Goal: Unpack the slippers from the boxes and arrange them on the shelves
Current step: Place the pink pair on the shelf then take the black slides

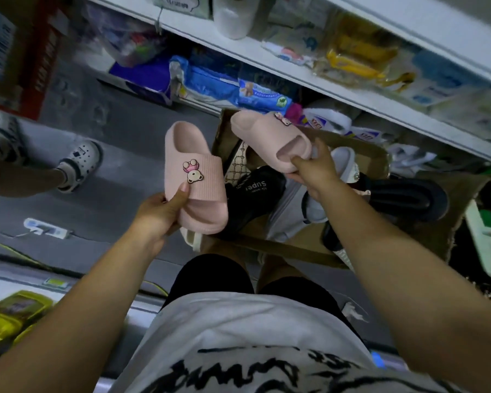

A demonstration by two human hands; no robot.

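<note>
My left hand (160, 212) grips a pink slipper (194, 163) with a bear charm by its toe end, thumb on the ribbed strap. My right hand (313, 173) holds the matching pink slipper (264, 137) by its open toe, above an open cardboard box (434, 225). The box holds several more slippers: a black one marked "Super" (254, 194), a patterned beige one (237, 163), a white one (345, 161) and a large black one (408, 198).
White shelves (338, 90) run along the top right, packed with tissue packs and bagged goods. Another person's feet in white clogs (78, 164) stand at the left on the grey floor. Yellow containers (12, 314) sit at the lower left.
</note>
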